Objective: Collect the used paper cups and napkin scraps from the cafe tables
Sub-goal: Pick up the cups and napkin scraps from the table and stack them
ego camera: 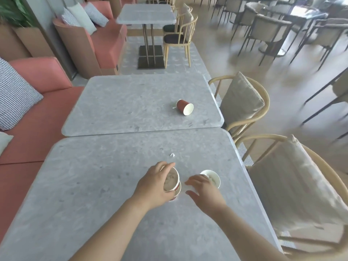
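Left hand point(154, 187) grips stacked cups point(171, 180) | right hand point(205, 193) released, fingers spread, by white cup point(214, 177)

Left hand point(153, 187) grips stacked cups point(171, 180) on the near table point(90, 185) while right hand point(204, 192), fingers spread, hovers beside an upright cup point(213, 177).
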Action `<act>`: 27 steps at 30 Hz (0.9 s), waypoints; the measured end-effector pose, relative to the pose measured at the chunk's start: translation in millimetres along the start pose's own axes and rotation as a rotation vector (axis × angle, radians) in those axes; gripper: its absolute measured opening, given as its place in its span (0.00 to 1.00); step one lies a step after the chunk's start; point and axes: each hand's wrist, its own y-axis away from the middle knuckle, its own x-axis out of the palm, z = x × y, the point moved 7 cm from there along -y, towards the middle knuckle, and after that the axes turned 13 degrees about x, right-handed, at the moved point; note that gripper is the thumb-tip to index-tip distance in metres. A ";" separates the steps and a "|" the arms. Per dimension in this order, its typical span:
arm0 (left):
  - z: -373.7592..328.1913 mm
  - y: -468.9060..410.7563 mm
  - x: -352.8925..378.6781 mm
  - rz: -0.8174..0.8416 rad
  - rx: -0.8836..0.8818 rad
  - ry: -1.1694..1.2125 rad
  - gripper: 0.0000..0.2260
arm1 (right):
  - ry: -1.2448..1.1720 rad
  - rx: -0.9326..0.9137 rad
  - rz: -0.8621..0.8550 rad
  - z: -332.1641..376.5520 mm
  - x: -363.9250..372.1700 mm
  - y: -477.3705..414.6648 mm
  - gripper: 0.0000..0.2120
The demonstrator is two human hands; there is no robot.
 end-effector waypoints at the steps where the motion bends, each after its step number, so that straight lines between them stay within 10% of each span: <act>1: 0.4 -3.4 9.0 0.044 0.000 -0.013 0.34 | 0.005 0.010 0.006 -3.3 -0.5 1.4 0.13; 8: 16.0 -13.6 63.2 0.290 -0.034 -0.077 0.35 | 0.120 0.012 0.054 -29.3 -1.2 -4.4 0.20; 27: 19.3 -73.0 81.1 0.102 -0.136 0.091 0.37 | 0.173 0.054 0.172 -80.6 -12.1 -69.1 0.32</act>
